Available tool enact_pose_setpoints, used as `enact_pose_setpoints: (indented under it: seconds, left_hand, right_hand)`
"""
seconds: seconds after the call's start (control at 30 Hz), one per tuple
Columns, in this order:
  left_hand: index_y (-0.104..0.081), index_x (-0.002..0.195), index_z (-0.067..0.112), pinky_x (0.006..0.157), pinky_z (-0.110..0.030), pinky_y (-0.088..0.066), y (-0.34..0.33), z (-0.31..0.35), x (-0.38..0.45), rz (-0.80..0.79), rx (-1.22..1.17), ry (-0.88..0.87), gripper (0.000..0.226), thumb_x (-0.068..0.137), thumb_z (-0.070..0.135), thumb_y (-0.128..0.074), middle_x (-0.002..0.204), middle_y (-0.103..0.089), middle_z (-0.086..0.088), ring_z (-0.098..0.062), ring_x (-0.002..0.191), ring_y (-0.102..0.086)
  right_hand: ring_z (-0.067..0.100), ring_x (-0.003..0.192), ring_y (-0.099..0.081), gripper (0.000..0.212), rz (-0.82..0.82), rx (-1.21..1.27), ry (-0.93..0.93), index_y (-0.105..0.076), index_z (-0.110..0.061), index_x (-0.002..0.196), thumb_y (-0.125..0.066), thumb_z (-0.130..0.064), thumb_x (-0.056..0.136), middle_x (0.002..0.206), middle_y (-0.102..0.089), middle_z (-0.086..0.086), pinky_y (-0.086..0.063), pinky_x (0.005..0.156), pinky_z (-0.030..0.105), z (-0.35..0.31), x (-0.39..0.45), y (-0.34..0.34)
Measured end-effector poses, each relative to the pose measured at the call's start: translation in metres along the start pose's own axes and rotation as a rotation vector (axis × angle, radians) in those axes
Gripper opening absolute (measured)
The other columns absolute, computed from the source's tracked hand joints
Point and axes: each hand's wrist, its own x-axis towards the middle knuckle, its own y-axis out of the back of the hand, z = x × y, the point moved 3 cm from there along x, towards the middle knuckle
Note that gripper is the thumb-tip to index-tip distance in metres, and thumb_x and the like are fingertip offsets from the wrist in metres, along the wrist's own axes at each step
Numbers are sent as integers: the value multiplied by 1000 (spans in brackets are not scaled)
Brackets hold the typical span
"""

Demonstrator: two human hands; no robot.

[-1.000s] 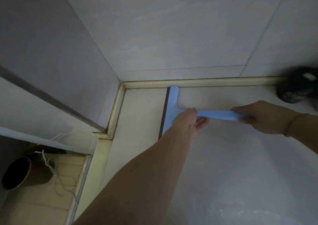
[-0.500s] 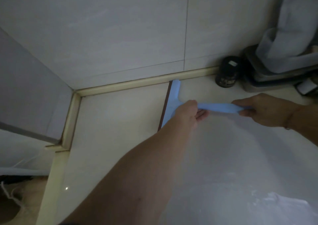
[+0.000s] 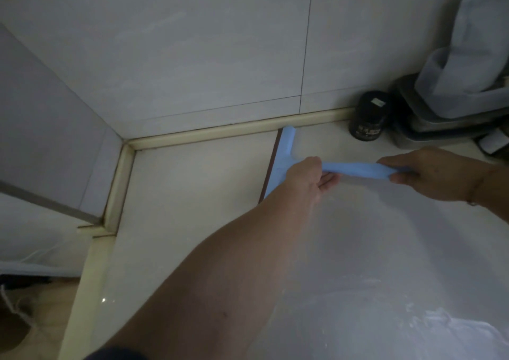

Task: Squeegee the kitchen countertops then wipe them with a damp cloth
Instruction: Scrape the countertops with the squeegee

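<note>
A light blue squeegee (image 3: pixel 283 150) with a dark rubber blade lies across the pale countertop (image 3: pixel 192 194), its far tip against the raised back rim by the tiled wall. My left hand (image 3: pixel 305 177) grips the squeegee where the handle meets the head, fingers curled under it. My right hand (image 3: pixel 429 175) holds the end of the blue handle (image 3: pixel 363 170), thumb on top. White smeared residue (image 3: pixel 440 329) covers the counter near me on the right. No cloth is in view.
A black jar (image 3: pixel 370 118) stands at the back wall to the right of the squeegee. Stacked metal trays (image 3: pixel 435 128) with a plastic container and a pale cloth-like sheet sit at the far right. The counter's left edge (image 3: pixel 91 277) drops to a lower area.
The view has swung right, then closer, bringing the black jar and trays into sight. The squeegee now lies farther from the left corner. Both hands keep their hold on it.
</note>
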Motion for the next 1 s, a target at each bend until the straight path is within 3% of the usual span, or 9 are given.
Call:
enact_pose_setpoints:
  seconds: [0.17,0.27,0.53,0.63,0.73,0.83,0.9,1.0]
  left_hand:
    - [-47,108,3,51,-27,-55,1,1,0,-33,10,12,11,100,10,-45,82,-59,-13,-19,69,-60]
    - [-46,110,3,51,-27,-55,3,0,3,-39,19,12,12,100,11,-44,84,-58,-13,-19,71,-60]
    - [-45,110,2,45,-24,-53,-31,-20,-2,-96,65,50,13,100,10,-43,81,-58,-13,-19,69,-60]
    - [-47,107,3,49,-26,-54,-33,-22,-1,-99,89,47,11,100,11,-44,83,-59,-13,-20,70,-60]
    - [-49,101,5,56,-28,-55,-33,-28,-4,-104,148,52,9,100,13,-47,80,-61,-13,-20,68,-61]
    - [-51,91,6,49,-29,-55,-36,-43,-9,-110,197,72,11,99,13,-50,68,-64,-12,-18,59,-63]
    - [-52,96,5,48,-29,-55,-34,-51,-13,-100,214,77,9,98,14,-53,74,-62,-13,-19,56,-63]
    - [-53,97,5,46,-30,-55,-29,-62,-19,-103,235,82,12,98,17,-54,79,-61,-12,-15,39,-63]
  right_hand:
    - [33,112,-63,41,47,-1,10,-62,-7,128,-68,-10,87,122,-66,16,-43,98,36,-3,-5,1]
    - [38,102,-66,36,49,-10,18,-66,-9,123,-69,-10,87,110,-71,20,-48,93,45,-6,-7,0]
    - [35,116,-60,42,48,26,-119,-60,-8,130,-67,-10,88,122,-65,18,-39,95,32,16,-39,9]
    - [34,118,-59,42,48,12,-120,-59,-8,131,-65,-12,90,125,-64,18,-39,94,31,13,-45,8]
    - [36,110,-62,37,35,26,-111,-63,-9,126,-66,-13,90,116,-68,18,-43,91,35,16,-58,0]
    - [40,98,-65,32,56,40,-114,-66,-8,121,-65,-14,89,104,-71,19,-47,84,41,22,-81,-15]
    - [40,93,-65,28,75,47,-113,-68,-7,117,-65,-14,90,99,-72,20,-49,82,44,19,-96,-27]
    - [33,82,-64,17,80,59,-99,-68,-13,107,-62,-19,92,89,-70,13,-46,71,37,12,-112,-46]
